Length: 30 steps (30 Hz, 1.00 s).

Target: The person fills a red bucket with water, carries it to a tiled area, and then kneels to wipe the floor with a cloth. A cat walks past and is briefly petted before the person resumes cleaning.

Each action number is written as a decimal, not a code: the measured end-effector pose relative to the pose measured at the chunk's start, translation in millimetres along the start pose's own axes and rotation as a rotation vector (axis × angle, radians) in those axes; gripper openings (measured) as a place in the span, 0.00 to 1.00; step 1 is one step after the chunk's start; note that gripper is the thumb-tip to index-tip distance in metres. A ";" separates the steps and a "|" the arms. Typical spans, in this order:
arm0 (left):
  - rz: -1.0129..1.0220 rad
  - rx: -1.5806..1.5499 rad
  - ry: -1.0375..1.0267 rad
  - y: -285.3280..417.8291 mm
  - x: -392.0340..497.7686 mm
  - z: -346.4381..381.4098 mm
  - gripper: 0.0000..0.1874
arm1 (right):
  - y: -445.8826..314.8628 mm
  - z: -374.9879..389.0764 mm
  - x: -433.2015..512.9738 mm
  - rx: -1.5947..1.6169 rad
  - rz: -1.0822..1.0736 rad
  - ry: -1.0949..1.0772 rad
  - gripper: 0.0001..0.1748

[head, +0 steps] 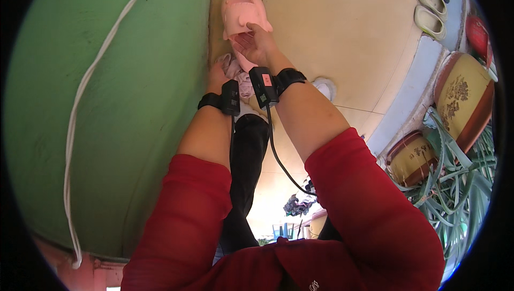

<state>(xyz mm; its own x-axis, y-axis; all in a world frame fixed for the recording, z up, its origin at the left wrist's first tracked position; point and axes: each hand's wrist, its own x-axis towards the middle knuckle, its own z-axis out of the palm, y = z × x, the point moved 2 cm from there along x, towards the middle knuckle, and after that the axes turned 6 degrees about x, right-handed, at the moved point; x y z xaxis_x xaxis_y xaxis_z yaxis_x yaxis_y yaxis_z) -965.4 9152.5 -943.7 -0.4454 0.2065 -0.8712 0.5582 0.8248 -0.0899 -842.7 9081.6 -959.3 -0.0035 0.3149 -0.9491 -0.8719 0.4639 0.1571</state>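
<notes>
A pink rubber slide slipper (244,17) shaped like a shark points away from me beside the green wall. My right hand (260,46) grips its upper, the thumb on the outside and the fingers inside the foot opening. At the wall's foot my left hand (217,75) holds a crumpled pale pink cloth (244,84). The cloth lies against the slipper's heel end. Most of my left fingers are hidden by the wrist device and the cloth. A black device (264,87) is strapped to each wrist, with a cable running back from it.
The green wall (132,102) rises close on my left, with a white cord (82,90) hanging across it. On the right are pale clogs (429,21), glazed plant pots (461,98) and spiky aloe leaves (449,182). Tan tiles (341,29) cover the floor.
</notes>
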 end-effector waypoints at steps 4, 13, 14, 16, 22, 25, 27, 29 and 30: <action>0.047 0.042 -0.073 -5.2 19.5 13.7 0.22 | 6.1 0.9 13.1 0.035 0.018 -0.028 0.16; 0.165 -0.289 -0.401 10.8 -46.7 17.0 0.27 | -35.5 14.1 -68.8 0.086 -0.089 -0.210 0.16; 0.275 -0.334 -0.515 18.6 -70.5 18.4 0.25 | -47.1 19.1 -91.8 0.105 -0.108 -0.238 0.16; 0.364 -0.461 -0.643 34.3 -124.6 23.6 0.24 | -76.9 32.3 -144.5 0.113 -0.151 -0.350 0.18; 0.466 -0.613 -0.961 80.8 -329.4 36.2 0.27 | -172.8 96.5 -308.8 0.261 -0.253 -0.391 0.13; 0.552 -0.629 -1.072 104.1 -439.6 47.4 0.28 | -223.9 130.5 -387.0 0.322 -0.288 -0.428 0.13; 0.577 -0.658 -1.186 118.3 -508.4 60.9 0.29 | -258.1 150.8 -433.8 0.320 -0.301 -0.479 0.15; 0.568 -0.666 -1.302 132.2 -569.5 75.3 0.29 | -287.9 167.8 -474.6 0.318 -0.337 -0.511 0.15; 0.528 -0.696 -1.346 132.9 -593.5 84.4 0.29 | -306.6 167.8 -495.3 0.308 -0.359 -0.475 0.17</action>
<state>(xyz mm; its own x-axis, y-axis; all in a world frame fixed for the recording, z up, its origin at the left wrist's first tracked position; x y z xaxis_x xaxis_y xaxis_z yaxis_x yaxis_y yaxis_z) -567.8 9095.2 -479.3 0.8057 0.2512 -0.5364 -0.1373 0.9602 0.2434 -491.5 8922.4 -491.5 0.5383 0.3943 -0.7449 -0.5987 0.8009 -0.0087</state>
